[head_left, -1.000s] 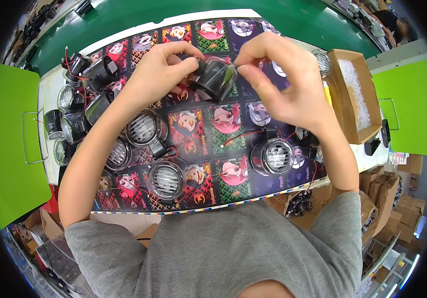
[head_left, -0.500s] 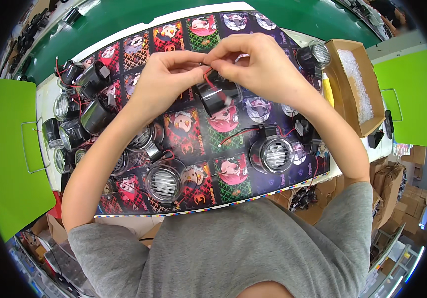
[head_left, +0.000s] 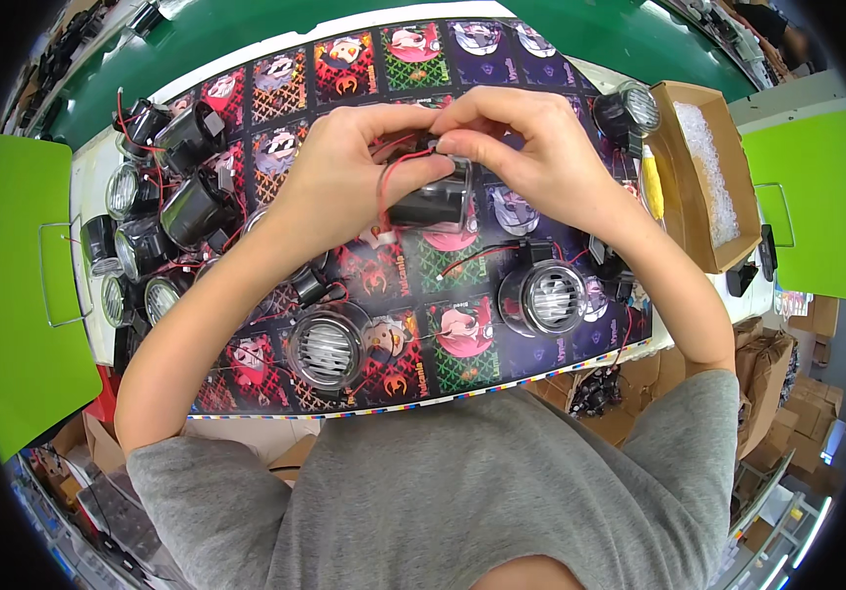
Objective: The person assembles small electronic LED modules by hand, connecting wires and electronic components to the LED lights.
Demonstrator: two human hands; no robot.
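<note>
Above the middle of the printed sheet, my left hand [head_left: 344, 172] is closed around a black cylindrical unit [head_left: 430, 208] with a clear rim. Its thumb lies across the upper side, and a thin red wire [head_left: 382, 192] loops down past it. My right hand [head_left: 531, 147] pinches at the top of the unit, thumb and forefinger together beside the left fingertips. A small dark part shows between them, too covered to name. Two similar units with clear slotted faces lie nearer me: one left of centre [head_left: 326, 349], the other on the right [head_left: 553, 298], its wires trailing left.
Several black cylindrical units [head_left: 197, 208] with red wires crowd the table's left side. At far right stand another unit [head_left: 628, 111], a yellow tube [head_left: 651, 182] and a cardboard box [head_left: 684, 197] holding clear granules. The printed sheet [head_left: 413, 393] has a colour-striped near edge.
Both hands have shifted slightly right and nearer me with the unit. The unit has turned, and its red wire now hangs over the left thumb side.
</note>
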